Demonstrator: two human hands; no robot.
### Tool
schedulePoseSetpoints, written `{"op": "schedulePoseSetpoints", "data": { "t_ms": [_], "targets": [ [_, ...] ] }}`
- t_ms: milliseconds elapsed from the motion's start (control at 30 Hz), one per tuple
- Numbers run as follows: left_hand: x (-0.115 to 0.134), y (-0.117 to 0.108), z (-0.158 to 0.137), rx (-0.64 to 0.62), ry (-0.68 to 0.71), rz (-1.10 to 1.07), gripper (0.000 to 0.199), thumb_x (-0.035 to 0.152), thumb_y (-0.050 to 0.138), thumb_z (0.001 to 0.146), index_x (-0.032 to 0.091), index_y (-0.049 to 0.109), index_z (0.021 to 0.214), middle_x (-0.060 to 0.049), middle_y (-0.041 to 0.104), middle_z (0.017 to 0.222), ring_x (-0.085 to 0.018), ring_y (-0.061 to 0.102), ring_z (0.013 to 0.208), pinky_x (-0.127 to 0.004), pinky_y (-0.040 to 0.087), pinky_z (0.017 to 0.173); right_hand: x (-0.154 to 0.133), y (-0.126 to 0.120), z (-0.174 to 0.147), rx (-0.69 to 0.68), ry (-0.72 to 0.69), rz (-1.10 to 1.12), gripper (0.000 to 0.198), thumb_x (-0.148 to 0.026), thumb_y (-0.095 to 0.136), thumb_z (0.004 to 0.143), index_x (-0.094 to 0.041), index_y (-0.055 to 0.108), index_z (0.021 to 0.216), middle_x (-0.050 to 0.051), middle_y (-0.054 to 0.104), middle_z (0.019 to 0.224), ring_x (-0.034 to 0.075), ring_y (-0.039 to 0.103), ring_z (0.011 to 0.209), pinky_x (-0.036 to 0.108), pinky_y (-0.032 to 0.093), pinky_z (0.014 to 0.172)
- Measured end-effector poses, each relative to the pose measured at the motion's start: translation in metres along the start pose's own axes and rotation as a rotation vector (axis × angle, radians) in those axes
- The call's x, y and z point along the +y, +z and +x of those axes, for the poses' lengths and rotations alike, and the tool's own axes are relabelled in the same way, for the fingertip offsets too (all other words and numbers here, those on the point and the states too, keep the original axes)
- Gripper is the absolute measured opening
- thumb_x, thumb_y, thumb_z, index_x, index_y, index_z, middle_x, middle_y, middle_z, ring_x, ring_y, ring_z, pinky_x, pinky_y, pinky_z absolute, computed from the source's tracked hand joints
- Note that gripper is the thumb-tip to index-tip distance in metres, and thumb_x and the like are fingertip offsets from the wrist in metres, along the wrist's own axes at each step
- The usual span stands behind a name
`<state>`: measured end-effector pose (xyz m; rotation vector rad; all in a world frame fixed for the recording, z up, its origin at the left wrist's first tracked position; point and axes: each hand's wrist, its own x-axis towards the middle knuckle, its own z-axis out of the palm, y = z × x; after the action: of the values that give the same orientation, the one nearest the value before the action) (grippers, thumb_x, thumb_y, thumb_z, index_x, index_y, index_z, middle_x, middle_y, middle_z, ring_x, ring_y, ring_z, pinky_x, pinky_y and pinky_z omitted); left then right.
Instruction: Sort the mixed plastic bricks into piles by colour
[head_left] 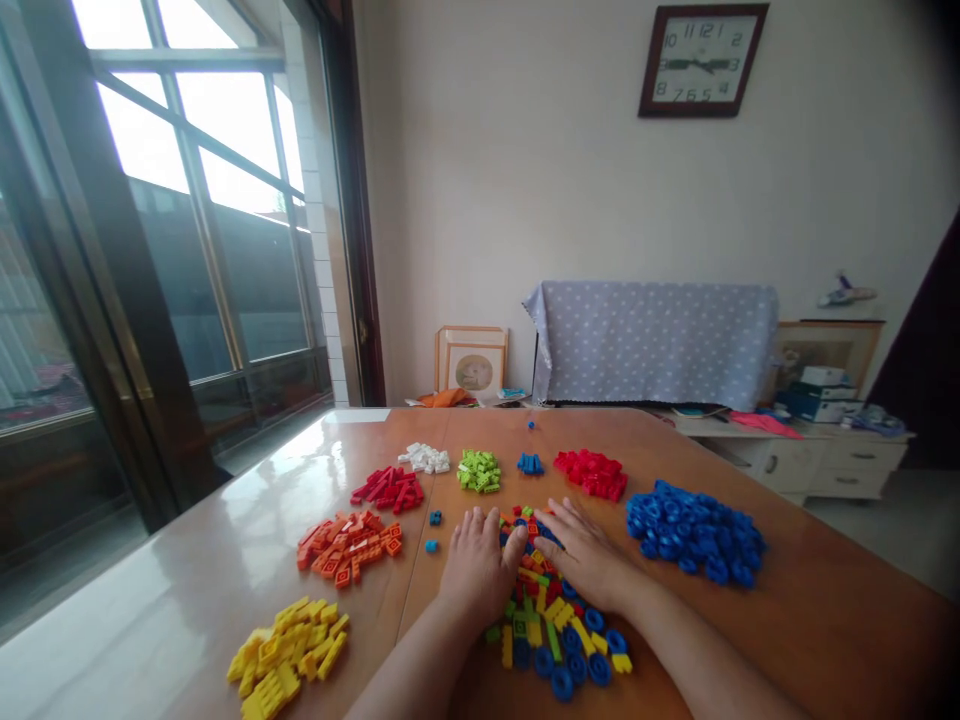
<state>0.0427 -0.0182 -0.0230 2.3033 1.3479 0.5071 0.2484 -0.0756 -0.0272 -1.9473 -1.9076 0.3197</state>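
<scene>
A mixed pile of toy building bricks (551,610) in yellow, green, red, orange and blue lies in front of me. My left hand (480,562) rests at its left side, fingers stretched forward and thumb over the bricks. On the far right side of the pile is my right hand (589,560), its fingers spread over the bricks. Both hands are open, and neither grips a brick that I can see. Their fingers hide part of the pile. Blue ring-shaped pieces (562,683) lie at the near edge. Two small teal pieces (431,546) sit left of my left hand.
Sorted piles surround the hands: yellow (289,650), orange (349,545), dark red (388,488), white (424,458), lime green (478,470), a few blue bricks (530,464), red (592,472) and blue rings (694,530). One tiny blue piece (531,425) lies near the table's far edge.
</scene>
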Motion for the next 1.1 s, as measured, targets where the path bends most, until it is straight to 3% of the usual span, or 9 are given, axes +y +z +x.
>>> {"op": "schedulePoseSetpoints", "data": {
  "t_ms": [100, 400, 667, 933, 1100],
  "targets": [
    [-0.001, 0.002, -0.002, -0.007, 0.071, 0.032, 0.079, 0.069, 0.027, 0.096, 0.015, 0.047, 0.149, -0.02, 0.033, 0.161, -0.035, 0.024, 0.152, -0.052, 0.019, 0.123, -0.004, 0.001, -0.003, -0.057, -0.012, -0.029, 0.071, -0.068, 0.036, 0.095, -0.027, 0.046, 0.152, 0.009, 0.033, 0.163, 0.033, 0.022, 0.153, 0.052, 0.019, 0.124],
    [-0.002, 0.006, -0.007, -0.001, 0.179, -0.061, 0.072, 0.068, 0.036, 0.094, 0.019, 0.053, 0.145, -0.016, 0.04, 0.158, -0.033, 0.029, 0.15, -0.049, 0.02, 0.124, 0.006, -0.007, -0.013, 0.007, -0.045, 0.012, 0.055, -0.056, 0.048, 0.096, -0.029, 0.058, 0.143, 0.01, 0.046, 0.156, 0.033, 0.038, 0.145, 0.051, 0.03, 0.119],
    [-0.009, 0.003, 0.006, 0.058, 0.047, -0.363, 0.066, 0.057, 0.035, 0.098, 0.015, 0.047, 0.148, -0.016, 0.051, 0.15, -0.029, 0.046, 0.141, -0.041, 0.033, 0.117, 0.02, -0.013, -0.006, 0.217, -0.051, 0.224, 0.041, -0.034, 0.051, 0.093, -0.02, 0.069, 0.127, 0.012, 0.069, 0.129, 0.026, 0.063, 0.12, 0.04, 0.046, 0.107],
    [-0.011, 0.001, 0.007, 0.04, 0.077, -0.446, 0.063, 0.048, 0.04, 0.097, 0.015, 0.044, 0.15, -0.014, 0.051, 0.151, -0.028, 0.046, 0.14, -0.038, 0.033, 0.117, 0.04, -0.014, -0.006, 0.287, 0.049, 0.352, 0.039, -0.023, 0.049, 0.088, -0.018, 0.069, 0.121, 0.009, 0.074, 0.117, 0.023, 0.069, 0.109, 0.034, 0.051, 0.095],
    [-0.006, -0.003, 0.004, 0.012, 0.065, -0.419, 0.064, 0.043, 0.043, 0.094, 0.013, 0.044, 0.15, -0.015, 0.051, 0.151, -0.029, 0.047, 0.14, -0.039, 0.034, 0.117, 0.038, -0.016, -0.007, 0.336, 0.039, 0.193, 0.03, -0.028, 0.052, 0.089, -0.019, 0.074, 0.107, 0.009, 0.074, 0.103, 0.022, 0.067, 0.096, 0.032, 0.05, 0.086]
  ]
}}
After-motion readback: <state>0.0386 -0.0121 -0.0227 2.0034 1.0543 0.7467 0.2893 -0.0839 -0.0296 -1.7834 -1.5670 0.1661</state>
